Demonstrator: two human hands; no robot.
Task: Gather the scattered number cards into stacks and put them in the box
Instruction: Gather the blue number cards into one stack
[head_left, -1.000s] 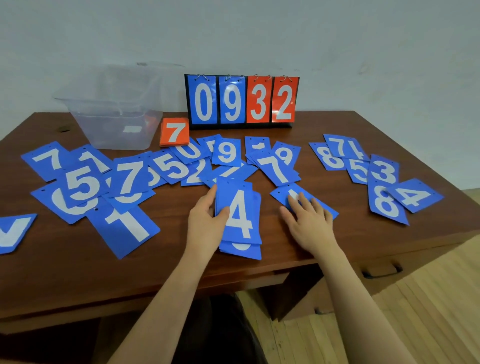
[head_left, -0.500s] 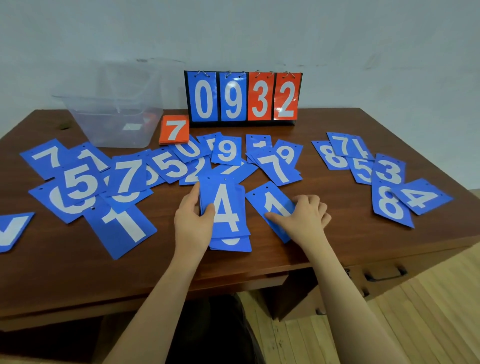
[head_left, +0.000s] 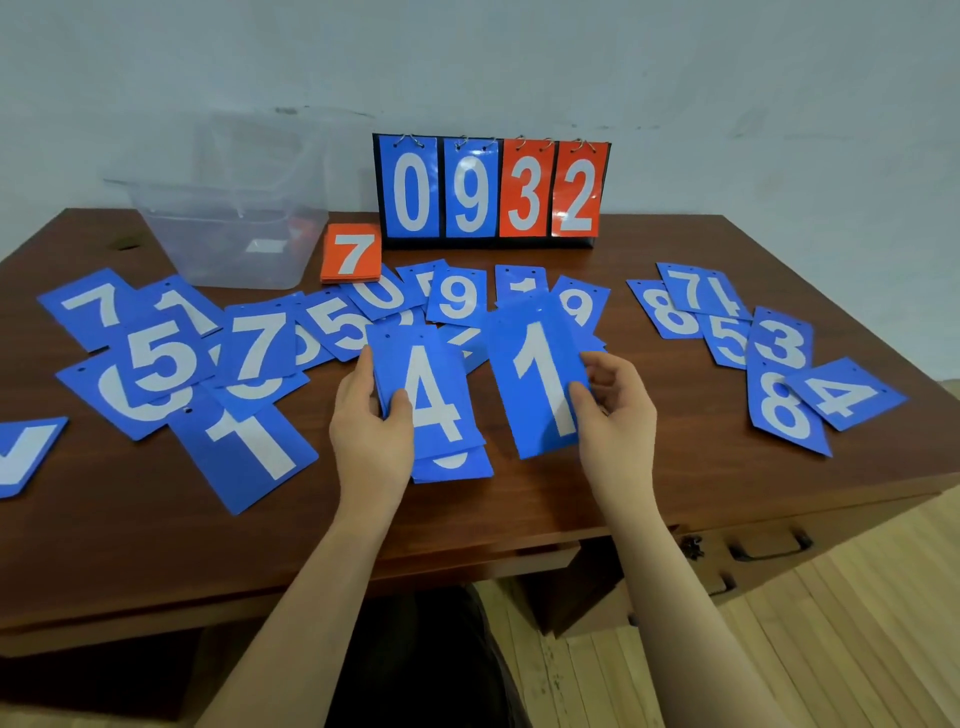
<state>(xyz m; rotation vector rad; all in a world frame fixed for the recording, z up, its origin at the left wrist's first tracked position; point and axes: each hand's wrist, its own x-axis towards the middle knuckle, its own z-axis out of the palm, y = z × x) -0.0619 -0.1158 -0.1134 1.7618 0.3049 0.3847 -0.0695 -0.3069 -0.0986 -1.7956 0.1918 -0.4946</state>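
Left hand (head_left: 371, 441) grip clamped on the 4 stack (head_left: 434, 395), centre frame; right hand (head_left: 615, 415) pinches the 1 card (head_left: 543, 374). Risk: loose stack fans and slips while merging. Box (head_left: 234, 228) sits upper left on the table (head_left: 675, 467).

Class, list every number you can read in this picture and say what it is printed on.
"0932": flip scoreboard, two blue digits, then two orange.
"7": orange card stack beside the clear box.
"4": top blue card of the stack in the left hand.
"1": blue card in the right hand.
Scattered blue cards: partly covered, not all readable.
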